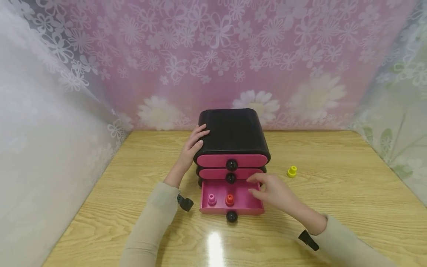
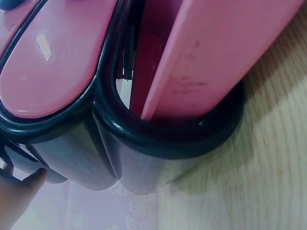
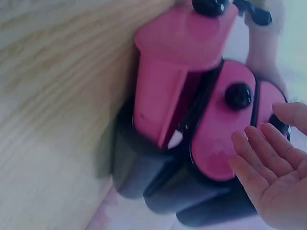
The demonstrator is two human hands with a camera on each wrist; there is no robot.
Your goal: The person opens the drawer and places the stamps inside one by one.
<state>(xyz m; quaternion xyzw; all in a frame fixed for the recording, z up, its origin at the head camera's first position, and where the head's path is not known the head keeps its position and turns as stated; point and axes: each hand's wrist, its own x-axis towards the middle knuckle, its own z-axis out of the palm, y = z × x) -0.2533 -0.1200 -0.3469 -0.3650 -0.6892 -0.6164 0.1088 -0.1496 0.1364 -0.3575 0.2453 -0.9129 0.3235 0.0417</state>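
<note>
A small black cabinet [image 1: 233, 129] with three pink drawers stands on the table. Its bottom drawer [image 1: 207, 211] is pulled out, while the middle drawer [image 3: 223, 136] and the top drawer [image 1: 213, 160] are in. Inside the bottom drawer, a pink stepped peg [image 1: 211, 200] stands left of a red stepped peg [image 1: 229, 200]. My left hand [image 1: 191, 148] rests against the cabinet's upper left side, fingers over its top edge. Over the right side of the pulled-out drawer is my right hand [image 1: 271, 189], thumb and fingers apart, holding nothing; the right wrist view shows its bare palm.
A yellow stepped peg [image 1: 292, 171] stands on the wooden table [image 1: 333, 193] to the right of the cabinet. Round black knobs [image 1: 231, 216] stick out from the drawer fronts. A pink flowered curtain [image 1: 213, 66] hangs behind the table, with pale sheets at both sides.
</note>
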